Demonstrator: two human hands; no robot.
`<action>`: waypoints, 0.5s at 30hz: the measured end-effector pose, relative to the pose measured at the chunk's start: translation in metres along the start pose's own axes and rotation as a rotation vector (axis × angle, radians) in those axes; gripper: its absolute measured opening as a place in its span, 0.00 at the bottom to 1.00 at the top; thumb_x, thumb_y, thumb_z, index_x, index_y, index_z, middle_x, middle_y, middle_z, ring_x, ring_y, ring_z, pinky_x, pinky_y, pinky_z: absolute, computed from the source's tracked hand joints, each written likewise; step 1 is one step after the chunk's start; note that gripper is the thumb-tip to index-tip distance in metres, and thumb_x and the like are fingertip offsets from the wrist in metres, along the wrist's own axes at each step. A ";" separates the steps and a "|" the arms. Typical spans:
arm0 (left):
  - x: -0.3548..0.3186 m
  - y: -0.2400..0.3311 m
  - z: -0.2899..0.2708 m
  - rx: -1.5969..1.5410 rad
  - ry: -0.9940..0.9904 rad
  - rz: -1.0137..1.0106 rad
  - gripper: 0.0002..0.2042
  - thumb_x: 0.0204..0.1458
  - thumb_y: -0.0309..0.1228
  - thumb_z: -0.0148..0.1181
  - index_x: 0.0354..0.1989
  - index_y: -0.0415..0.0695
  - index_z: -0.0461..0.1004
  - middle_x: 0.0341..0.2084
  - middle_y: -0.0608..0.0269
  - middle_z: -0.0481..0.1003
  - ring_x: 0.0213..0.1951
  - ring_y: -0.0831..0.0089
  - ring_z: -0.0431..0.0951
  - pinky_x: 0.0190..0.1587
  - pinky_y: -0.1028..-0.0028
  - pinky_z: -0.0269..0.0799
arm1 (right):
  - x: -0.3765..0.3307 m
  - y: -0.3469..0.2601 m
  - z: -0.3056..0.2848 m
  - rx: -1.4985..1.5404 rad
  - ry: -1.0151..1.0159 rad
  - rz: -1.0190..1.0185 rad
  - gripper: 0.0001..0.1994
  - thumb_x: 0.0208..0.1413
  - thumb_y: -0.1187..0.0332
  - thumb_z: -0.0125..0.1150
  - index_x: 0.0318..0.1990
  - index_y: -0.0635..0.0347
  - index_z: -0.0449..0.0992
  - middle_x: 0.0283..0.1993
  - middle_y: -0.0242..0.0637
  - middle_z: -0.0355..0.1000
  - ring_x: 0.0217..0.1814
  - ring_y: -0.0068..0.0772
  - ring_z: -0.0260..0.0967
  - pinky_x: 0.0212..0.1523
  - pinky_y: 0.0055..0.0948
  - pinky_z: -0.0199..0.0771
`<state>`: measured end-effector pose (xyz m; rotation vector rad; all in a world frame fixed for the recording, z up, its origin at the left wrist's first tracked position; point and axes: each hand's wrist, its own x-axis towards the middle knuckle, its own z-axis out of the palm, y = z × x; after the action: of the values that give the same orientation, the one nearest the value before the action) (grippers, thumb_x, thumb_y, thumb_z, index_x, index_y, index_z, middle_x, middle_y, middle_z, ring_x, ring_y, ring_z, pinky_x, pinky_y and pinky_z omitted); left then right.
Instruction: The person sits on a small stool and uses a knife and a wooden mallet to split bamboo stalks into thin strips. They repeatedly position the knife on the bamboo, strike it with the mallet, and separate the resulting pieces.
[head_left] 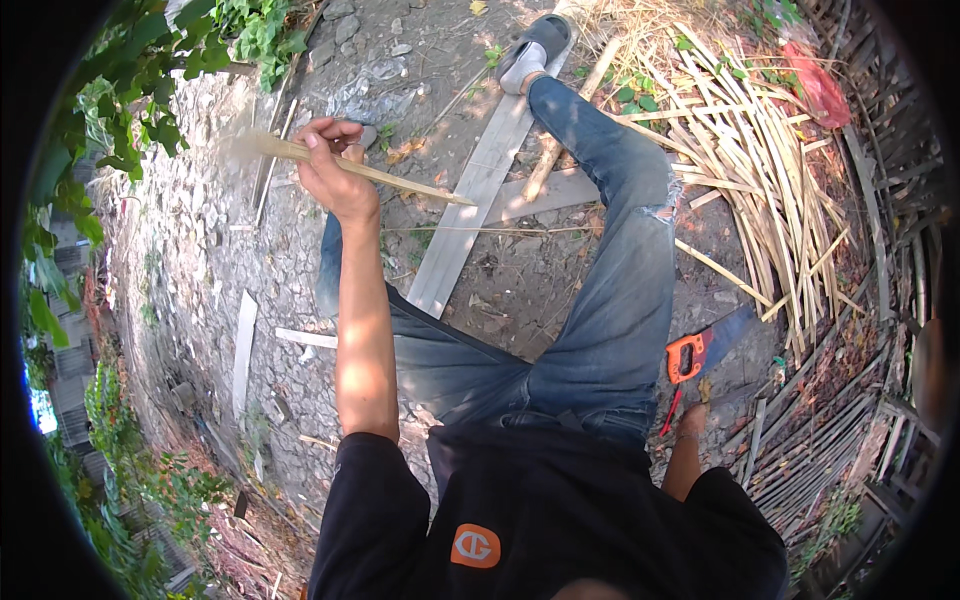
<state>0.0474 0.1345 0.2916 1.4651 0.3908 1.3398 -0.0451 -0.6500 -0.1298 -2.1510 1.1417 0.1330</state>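
Left hand (330, 165), upper left of frame: fist closed around a thin split bamboo strip (400, 180), gripped near its blurred left end; the pointed tip reaches toward frame centre above a grey plank (470, 200). The strip is judged light and stiff along its length but springy, with splintery edges and a sharp tip; it is best held mid-length or at the thicker end. Right hand (692, 415), lower right: mostly hidden behind the leg, so its grip cannot be told. An orange-handled saw (700, 350) lies just above it. A pile of bamboo strips (760, 170) is seen at upper right.
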 end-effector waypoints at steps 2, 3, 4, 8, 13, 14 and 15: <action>-0.004 0.006 0.017 -0.045 -0.085 -0.004 0.14 0.69 0.39 0.46 0.45 0.38 0.68 0.32 0.56 0.75 0.33 0.73 0.73 0.38 0.71 0.70 | -0.046 -0.059 0.007 0.315 0.088 0.019 0.12 0.61 0.59 0.57 0.34 0.59 0.74 0.29 0.32 0.68 0.28 0.28 0.66 0.34 0.32 0.68; -0.010 0.014 0.016 -0.001 -0.113 -0.008 0.14 0.69 0.38 0.45 0.44 0.39 0.68 0.32 0.56 0.75 0.33 0.72 0.73 0.39 0.71 0.69 | -0.068 -0.097 0.010 0.419 0.057 -0.029 0.11 0.61 0.61 0.58 0.32 0.58 0.73 0.27 0.31 0.66 0.26 0.26 0.64 0.32 0.31 0.67; -0.021 0.024 0.012 0.049 -0.133 -0.013 0.14 0.70 0.38 0.43 0.43 0.39 0.68 0.32 0.56 0.75 0.33 0.71 0.73 0.39 0.71 0.69 | -0.094 -0.140 0.012 0.507 -0.003 -0.095 0.11 0.61 0.62 0.59 0.29 0.57 0.72 0.24 0.29 0.65 0.24 0.24 0.63 0.31 0.29 0.66; -0.070 0.051 0.033 0.219 -0.331 0.025 0.15 0.71 0.38 0.42 0.41 0.36 0.67 0.30 0.56 0.74 0.31 0.69 0.73 0.37 0.69 0.69 | -0.216 -0.328 -0.015 0.829 -0.496 -0.507 0.11 0.56 0.74 0.67 0.45 0.65 0.77 0.48 0.44 0.75 0.45 0.35 0.75 0.39 0.32 0.78; -0.141 0.074 0.096 0.275 -0.609 0.092 0.12 0.58 0.29 0.62 0.42 0.37 0.65 0.33 0.48 0.69 0.35 0.47 0.70 0.40 0.56 0.64 | -0.344 -0.505 -0.037 0.914 -1.026 -0.974 0.20 0.46 0.76 0.76 0.30 0.57 0.63 0.55 0.51 0.73 0.51 0.38 0.76 0.47 0.35 0.79; -0.157 0.071 0.099 0.267 -0.661 0.052 0.14 0.56 0.29 0.64 0.43 0.38 0.65 0.34 0.47 0.70 0.36 0.47 0.71 0.40 0.56 0.64 | -0.356 -0.522 -0.031 0.909 -1.123 -1.058 0.22 0.44 0.77 0.77 0.28 0.56 0.61 0.55 0.52 0.73 0.51 0.38 0.76 0.47 0.35 0.79; -0.169 0.069 0.102 0.289 -0.683 0.040 0.15 0.53 0.28 0.64 0.43 0.38 0.65 0.35 0.47 0.70 0.38 0.46 0.71 0.42 0.55 0.65 | -0.371 -0.539 -0.029 0.894 -1.162 -1.137 0.22 0.43 0.78 0.77 0.29 0.55 0.61 0.53 0.52 0.74 0.51 0.37 0.76 0.46 0.35 0.79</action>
<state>0.0550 -0.0742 0.2820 2.0688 0.1063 0.7551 0.1343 -0.2076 0.3190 -1.2008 -0.6405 0.2332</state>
